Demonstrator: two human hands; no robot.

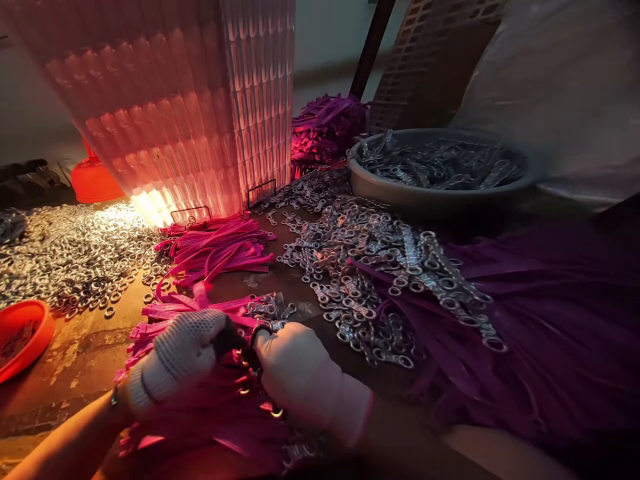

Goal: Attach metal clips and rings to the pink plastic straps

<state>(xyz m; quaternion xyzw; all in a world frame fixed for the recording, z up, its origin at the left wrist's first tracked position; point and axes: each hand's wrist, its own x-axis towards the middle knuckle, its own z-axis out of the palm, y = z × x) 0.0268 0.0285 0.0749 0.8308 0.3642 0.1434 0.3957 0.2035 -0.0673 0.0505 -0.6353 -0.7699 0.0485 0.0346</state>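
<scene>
My left hand (183, 357), in a knitted glove with dark fingertips, is closed in a pinch over a pile of pink straps (200, 407). A blurred pink strap (201, 295) stands up just beyond its knuckles and seems to be in its grip. My right hand (300, 367), in a pale glove, is closed close against the left fingertips. Whatever lies between its fingers is dark and hidden. Shiny metal rings (276, 412) show below the hands among the straps. A few metal links (270, 308) lie just beyond my right hand.
Small metal rings (90, 247) are heaped at left near an orange bowl (47, 327). Linked metal pieces (350, 260) spread across the middle right, before a grey basin (430, 199) of metal parts. Purple straps (540, 320) cover the right. A ribbed translucent panel (165, 120) stands behind.
</scene>
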